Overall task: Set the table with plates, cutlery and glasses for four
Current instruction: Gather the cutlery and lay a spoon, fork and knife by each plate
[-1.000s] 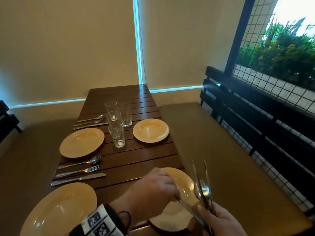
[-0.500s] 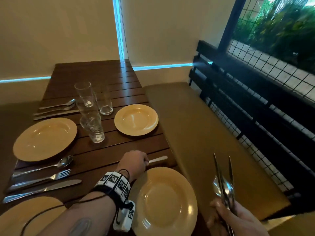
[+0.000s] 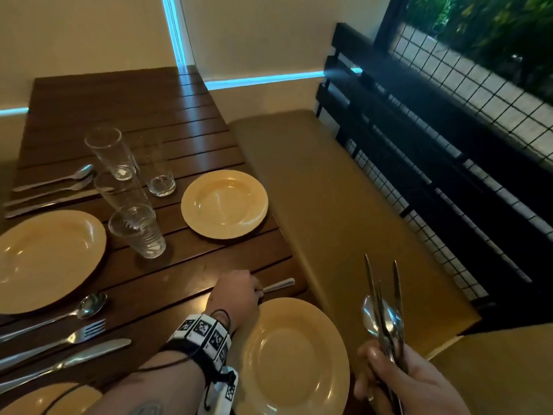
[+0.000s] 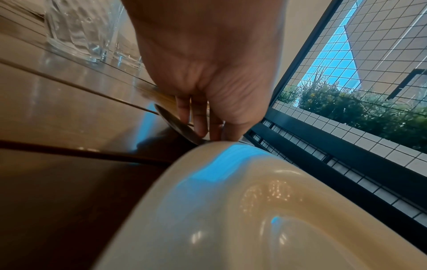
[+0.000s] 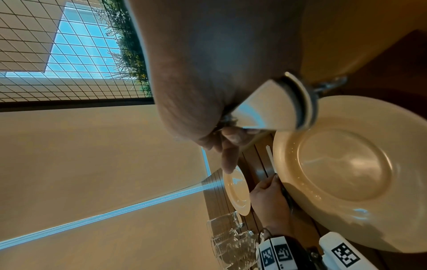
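The left hand (image 3: 236,295) is down on the slatted wooden worktop (image 3: 143,121) at about 11 o'clock from the near right plate (image 3: 294,354), its fingers (image 4: 198,126) curled round a piece of cutlery (image 3: 278,285) that lies flat just beside that plate's rim; the handle sticks out toward 3 o'clock and the working end is hidden under the hand, so whether it is a knife cannot be told. The right hand (image 3: 410,384) hovers off the worktop's edge at 3 o'clock of the same plate, closed round a bundle of cutlery (image 3: 384,313) that stands upright, a spoon bowl and long thin handles showing above the fist. Further out at 12 o'clock sits the far right plate (image 3: 224,203). At 10 o'clock four clear glasses (image 3: 136,232) cluster mid-worktop. At 9 o'clock lies the far left plate (image 3: 45,259), with a spoon (image 3: 86,305), fork (image 3: 80,332) and knife (image 3: 89,351) side by side below it, and another cutlery set (image 3: 59,182) beyond it.
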Tool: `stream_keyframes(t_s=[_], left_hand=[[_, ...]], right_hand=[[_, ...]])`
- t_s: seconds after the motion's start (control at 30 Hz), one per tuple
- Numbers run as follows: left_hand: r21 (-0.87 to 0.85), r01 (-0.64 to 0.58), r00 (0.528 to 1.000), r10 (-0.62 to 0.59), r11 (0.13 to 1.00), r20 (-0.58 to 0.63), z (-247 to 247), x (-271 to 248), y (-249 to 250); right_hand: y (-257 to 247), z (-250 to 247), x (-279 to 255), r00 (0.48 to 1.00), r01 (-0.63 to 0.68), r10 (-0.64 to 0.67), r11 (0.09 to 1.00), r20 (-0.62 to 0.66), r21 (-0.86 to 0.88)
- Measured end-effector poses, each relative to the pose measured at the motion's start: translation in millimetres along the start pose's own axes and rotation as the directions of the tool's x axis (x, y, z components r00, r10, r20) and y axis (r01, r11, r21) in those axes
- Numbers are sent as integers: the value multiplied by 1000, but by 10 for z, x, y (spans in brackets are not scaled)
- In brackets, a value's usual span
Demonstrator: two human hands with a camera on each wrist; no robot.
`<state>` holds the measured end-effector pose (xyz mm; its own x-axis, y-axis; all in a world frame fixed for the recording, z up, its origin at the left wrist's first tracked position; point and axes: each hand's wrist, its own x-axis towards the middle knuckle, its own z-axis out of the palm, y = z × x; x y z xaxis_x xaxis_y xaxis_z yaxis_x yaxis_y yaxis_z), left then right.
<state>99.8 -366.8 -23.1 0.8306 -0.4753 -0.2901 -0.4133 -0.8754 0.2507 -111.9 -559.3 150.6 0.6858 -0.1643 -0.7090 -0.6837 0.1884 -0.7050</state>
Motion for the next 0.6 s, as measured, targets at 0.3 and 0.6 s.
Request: stream_keyframes(t_s=[0.3,0.6], left_hand=[[7,-31,1000,31,999,4,-34,-28,41],[-450,14,956,-144,893,-255,-477,-298,50]], right_hand=[[-139,101,4,997,37,-45,990,56,134],[-330,185,251,986,65,-96,975,139,210]])
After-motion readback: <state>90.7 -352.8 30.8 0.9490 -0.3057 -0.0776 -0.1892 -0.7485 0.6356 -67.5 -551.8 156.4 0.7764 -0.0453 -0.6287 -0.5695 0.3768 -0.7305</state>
